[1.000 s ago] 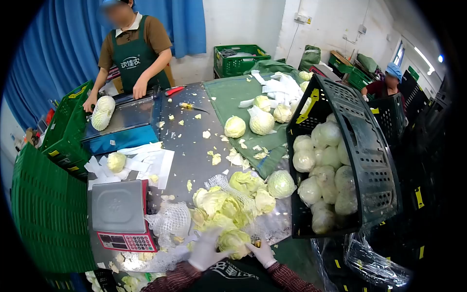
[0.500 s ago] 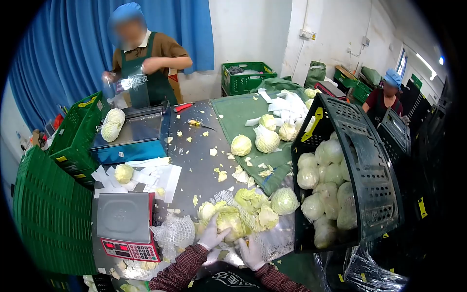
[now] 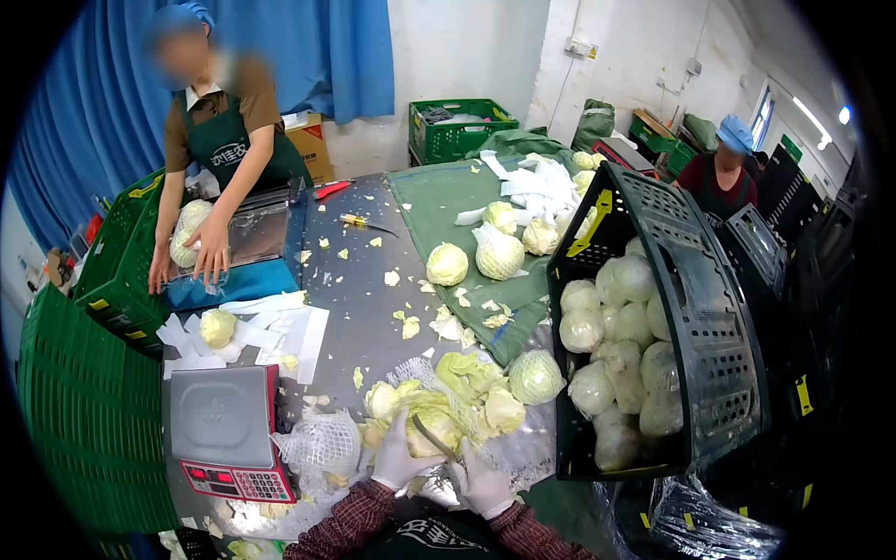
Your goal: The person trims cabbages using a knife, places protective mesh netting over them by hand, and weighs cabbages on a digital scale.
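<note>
In a white glove, my left hand point(image 3: 401, 457) grips the near left side of a pale green cabbage point(image 3: 431, 420). My right hand point(image 3: 483, 482), also gloved, holds a knife whose curved blade point(image 3: 432, 436) lies across the front of that cabbage; its handle is hidden in my fingers. Loose outer leaves point(image 3: 467, 371) and white foam netting point(image 3: 418, 371) lie behind the cabbage. To the right sits another cabbage in netting point(image 3: 536, 377). A crumpled foam net point(image 3: 321, 444) is left of my left hand.
A red-and-grey scale point(image 3: 227, 425) stands at left. At right, a tilted black crate point(image 3: 714, 373) holds several wrapped cabbages. Trimmed cabbages point(image 3: 447, 265) rest on green cloth point(image 3: 425, 201). A yellow-handled knife point(image 3: 366, 224) lies mid-table. Across it, a co-worker point(image 3: 224, 140) handles a netted cabbage point(image 3: 191, 231).
The knife blade has come into view across the cabbage, held in my right hand. The co-worker has leaned down and put both hands around the netted cabbage. My view has shifted slightly.
</note>
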Available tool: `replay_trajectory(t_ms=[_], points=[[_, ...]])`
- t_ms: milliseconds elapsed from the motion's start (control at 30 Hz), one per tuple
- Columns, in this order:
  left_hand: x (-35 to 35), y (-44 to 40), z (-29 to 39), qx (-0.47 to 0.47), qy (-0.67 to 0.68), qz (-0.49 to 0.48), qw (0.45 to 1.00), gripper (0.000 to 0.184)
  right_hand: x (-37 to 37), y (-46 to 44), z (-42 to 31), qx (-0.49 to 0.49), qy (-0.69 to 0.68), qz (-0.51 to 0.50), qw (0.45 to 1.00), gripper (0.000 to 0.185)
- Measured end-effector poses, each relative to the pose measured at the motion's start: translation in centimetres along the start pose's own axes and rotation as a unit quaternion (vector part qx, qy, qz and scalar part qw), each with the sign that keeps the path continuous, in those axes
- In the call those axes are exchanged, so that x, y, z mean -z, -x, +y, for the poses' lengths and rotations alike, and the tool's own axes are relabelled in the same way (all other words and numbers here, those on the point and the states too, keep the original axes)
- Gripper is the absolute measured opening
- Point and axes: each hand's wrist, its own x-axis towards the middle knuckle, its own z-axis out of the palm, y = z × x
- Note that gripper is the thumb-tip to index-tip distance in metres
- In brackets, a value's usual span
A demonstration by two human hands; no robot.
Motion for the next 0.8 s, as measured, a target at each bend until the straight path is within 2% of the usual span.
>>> replay_trajectory(t_ms=[67,267,400,467,500,533,600,633,667,700,733,767,800], points=[[0.1,0.0,0.4,0.007,-0.004,0.005,1.000,0.109,-0.2,-0.7,0.5,0.044,0.021,0.059,0.997,0.051],[0.0,-0.3,0.8,0.024,0.018,0.033,0.999,0.107,1.3,-2.1,-0.4,0.020,0.083,0.020,0.996,0.051],[0.1,0.2,1.0,0.055,0.020,0.004,0.998,0.109,1.1,-3.2,0.9,0.054,0.087,0.074,0.992,0.047],[-0.9,1.1,1.0,0.058,0.017,-0.009,0.998,0.110,5.5,-7.1,2.2,-0.154,-0.056,0.232,0.959,0.045],[-1.6,2.4,0.9,0.043,-0.029,0.011,0.999,0.112,8.9,-8.7,2.3,-0.123,-0.077,0.286,0.947,0.045],[-1.5,3.5,0.4,0.021,-0.081,0.022,0.996,0.114,9.2,-8.4,2.7,-0.137,-0.114,0.193,0.965,0.044],[-1.5,3.1,-0.7,0.000,-0.056,0.024,0.998,0.116,8.6,-7.9,1.1,-0.046,-0.109,0.137,0.983,0.048],[-2.0,2.6,-1.2,-0.006,-0.019,0.033,0.999,0.118,7.0,-6.9,-1.0,0.055,-0.066,0.163,0.983,0.052],[-2.0,2.4,-2.1,0.041,0.039,-0.002,0.998,0.120,5.4,-6.0,-1.4,0.061,-0.062,0.162,0.983,0.052],[-2.2,2.5,-2.0,0.046,0.043,0.003,0.998,0.120,3.4,-5.1,-1.4,0.041,-0.045,0.097,0.993,0.053],[-2.1,2.9,-2.0,0.019,-0.017,0.031,0.999,0.120,2.3,-4.6,-1.5,0.018,-0.031,0.030,0.999,0.053],[-1.9,3.5,-1.9,-0.008,-0.080,0.057,0.995,0.119,1.7,-4.2,-1.2,0.018,-0.036,0.023,0.999,0.053],[-1.9,4.1,-1.4,0.003,-0.071,0.060,0.996,0.117,1.6,-4.1,-0.7,0.008,-0.074,-0.012,0.997,0.052]])
